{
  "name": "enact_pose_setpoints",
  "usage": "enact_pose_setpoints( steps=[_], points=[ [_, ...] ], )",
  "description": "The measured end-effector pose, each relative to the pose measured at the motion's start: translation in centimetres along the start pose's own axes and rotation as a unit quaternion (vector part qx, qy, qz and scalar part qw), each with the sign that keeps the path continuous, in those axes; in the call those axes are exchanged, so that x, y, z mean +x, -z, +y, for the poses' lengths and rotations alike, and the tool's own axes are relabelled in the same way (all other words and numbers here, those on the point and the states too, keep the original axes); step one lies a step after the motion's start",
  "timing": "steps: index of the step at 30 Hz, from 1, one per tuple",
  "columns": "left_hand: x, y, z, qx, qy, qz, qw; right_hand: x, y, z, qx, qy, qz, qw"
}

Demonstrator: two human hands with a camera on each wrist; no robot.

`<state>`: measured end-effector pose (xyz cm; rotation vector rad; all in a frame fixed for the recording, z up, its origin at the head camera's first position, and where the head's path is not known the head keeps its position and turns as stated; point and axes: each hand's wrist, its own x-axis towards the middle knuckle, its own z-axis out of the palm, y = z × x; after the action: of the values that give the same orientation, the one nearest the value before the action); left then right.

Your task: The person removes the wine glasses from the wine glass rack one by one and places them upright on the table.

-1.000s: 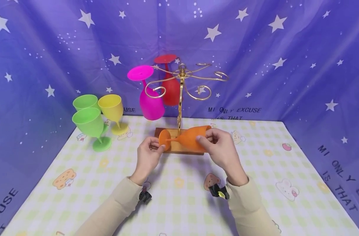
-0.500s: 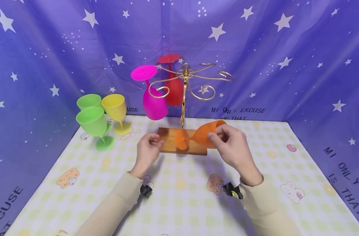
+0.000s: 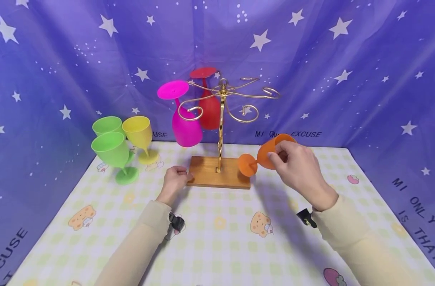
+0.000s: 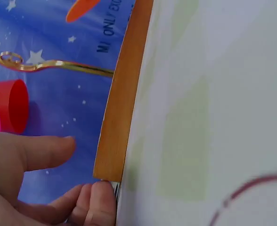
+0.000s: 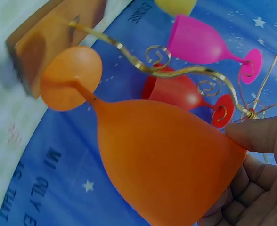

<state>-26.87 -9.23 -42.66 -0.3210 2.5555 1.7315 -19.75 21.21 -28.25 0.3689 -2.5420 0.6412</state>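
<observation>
My right hand (image 3: 301, 169) pinches an orange plastic goblet (image 3: 269, 155) near its rim, thumb on the outside. Held tilted in the air, the goblet has its foot pointing left, beside the right end of the wooden base (image 3: 203, 174). In the right wrist view the orange bowl (image 5: 162, 155) fills the middle. My left hand (image 3: 173, 182) is at the base's left end. There, in the left wrist view, the fingertips (image 4: 102, 197) touch the base's end, while the thumb (image 4: 51, 151) stretches out above it. A gold rack (image 3: 221, 131) with curled arms rises from the base.
A magenta goblet (image 3: 186, 129) and a red goblet (image 3: 209, 111) hang upside down on the rack's left arms. Two green goblets (image 3: 111, 149) and a yellow goblet (image 3: 136, 131) stand upright at the table's left. A starry purple curtain (image 3: 346, 99) closes off the back and sides.
My left hand has let go of the orange goblet's foot and lowered to the base's left end. The right hand has carried the goblet rightward, turning its rim upward and away.
</observation>
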Motion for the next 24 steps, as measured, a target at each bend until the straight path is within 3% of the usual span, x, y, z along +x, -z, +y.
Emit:
enact_pose_setpoints(
  steps=[3, 10, 14, 21, 24],
  points=[
    [0.2, 0.1, -0.3, 0.025, 0.0, -0.017, 0.9995, 0.5, 0.5, 0.5, -0.023, 0.007, -0.001, 1.0],
    [0.1, 0.6, -1.0, 0.089, -0.046, -0.042, 0.994, 1.6, 1.2, 1.8, -0.097, 0.023, -0.016, 0.995],
    [0.1, 0.7, -1.2, 0.071, -0.057, -0.048, 0.9947, 2.5, 1.4, 2.7, -0.133, 0.023, -0.019, 0.991],
    [0.5, 0.9, -1.3, 0.028, -0.037, -0.054, 0.9975, 4.2, 0.9, 5.0, -0.172, 0.032, -0.033, 0.984],
    [0.6, 1.1, -1.4, 0.022, -0.046, -0.058, 0.997, 4.8, 0.6, 6.0, -0.185, 0.039, -0.034, 0.981]
  ],
)
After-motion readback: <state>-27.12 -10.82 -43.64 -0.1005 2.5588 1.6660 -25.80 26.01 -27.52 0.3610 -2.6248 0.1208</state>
